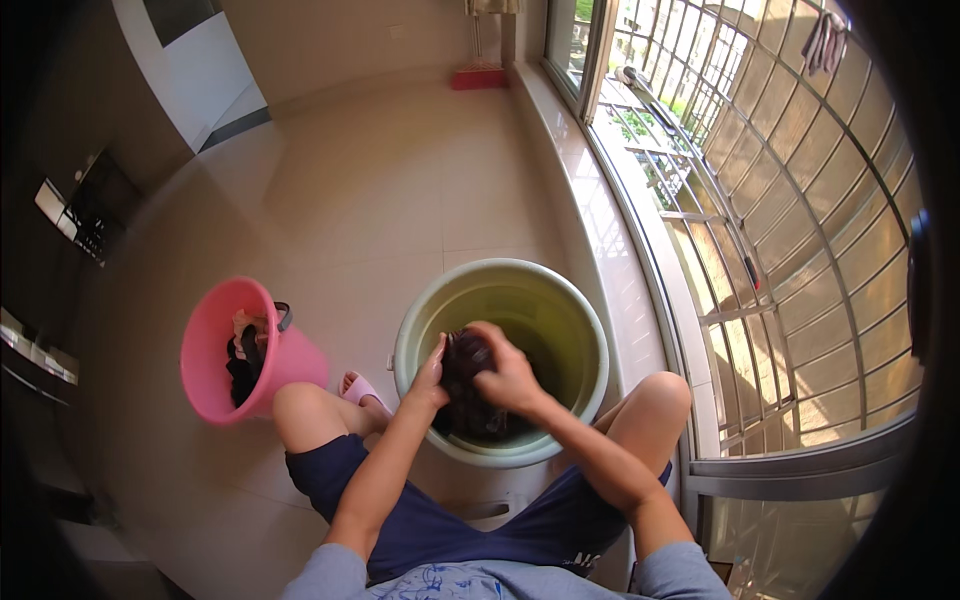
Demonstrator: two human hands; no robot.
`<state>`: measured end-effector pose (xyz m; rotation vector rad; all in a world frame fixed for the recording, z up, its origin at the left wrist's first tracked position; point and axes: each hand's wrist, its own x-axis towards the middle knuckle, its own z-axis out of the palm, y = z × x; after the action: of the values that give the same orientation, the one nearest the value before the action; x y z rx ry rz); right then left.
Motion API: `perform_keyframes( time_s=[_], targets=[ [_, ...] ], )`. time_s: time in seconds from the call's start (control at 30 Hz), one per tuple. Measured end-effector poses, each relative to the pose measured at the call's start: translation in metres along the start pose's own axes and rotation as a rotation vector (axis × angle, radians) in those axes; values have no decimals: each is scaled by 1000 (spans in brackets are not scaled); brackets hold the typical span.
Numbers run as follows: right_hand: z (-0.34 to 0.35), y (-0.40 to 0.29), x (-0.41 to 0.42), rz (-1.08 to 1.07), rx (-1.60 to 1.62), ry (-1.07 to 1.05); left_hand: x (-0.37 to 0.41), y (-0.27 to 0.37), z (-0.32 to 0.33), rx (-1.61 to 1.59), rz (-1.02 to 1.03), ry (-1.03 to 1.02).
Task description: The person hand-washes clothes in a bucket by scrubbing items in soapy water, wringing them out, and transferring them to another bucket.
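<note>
Between my knees stands a large pale green plastic bucket [592, 330]. A dark, wet, bunched cloth [465, 367] is held over its near half, its lower part down inside the bucket. My left hand [431, 375] presses against the left side of the cloth, fingers pointing up. From the right, my right hand [510, 367] grips the same cloth with curled fingers. How far the cloth reaches below is hidden in the dark bottom of the bucket.
A pink bucket [300, 360] holding dark and pale clothes [251, 349] stands to the left. A tiled sill [600, 202] and a barred window [810, 225] run along the right. A red broom [480, 77] rests by the far wall.
</note>
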<state>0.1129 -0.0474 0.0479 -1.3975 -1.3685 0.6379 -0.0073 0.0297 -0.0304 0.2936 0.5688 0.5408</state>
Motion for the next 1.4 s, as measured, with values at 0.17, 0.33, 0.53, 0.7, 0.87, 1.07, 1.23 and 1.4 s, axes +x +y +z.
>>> perform_keyframes(
  time_s=[0.17,0.33,0.53,0.7,0.87,1.07,1.23,1.4],
  targets=[
    [32,-10,-12,-245,-540,-55,2,-11,5,-204,-88,-320],
    [12,27,14,-3,-418,152,-2,-33,45,-145,30,171],
    [26,7,-5,-136,-308,31,10,-17,6,-74,67,-55],
    [17,27,5,-145,-486,182,2,-35,29,-50,109,210],
    [-6,24,21,13,-392,150,-17,-14,42,234,161,217],
    [-41,8,29,342,193,-192,-49,22,54,1594,589,54],
    [-33,-3,22,315,414,-471,-45,18,65,1357,511,-11],
    [-48,49,19,176,-28,-622,-49,16,68,1362,515,99]
  ],
)
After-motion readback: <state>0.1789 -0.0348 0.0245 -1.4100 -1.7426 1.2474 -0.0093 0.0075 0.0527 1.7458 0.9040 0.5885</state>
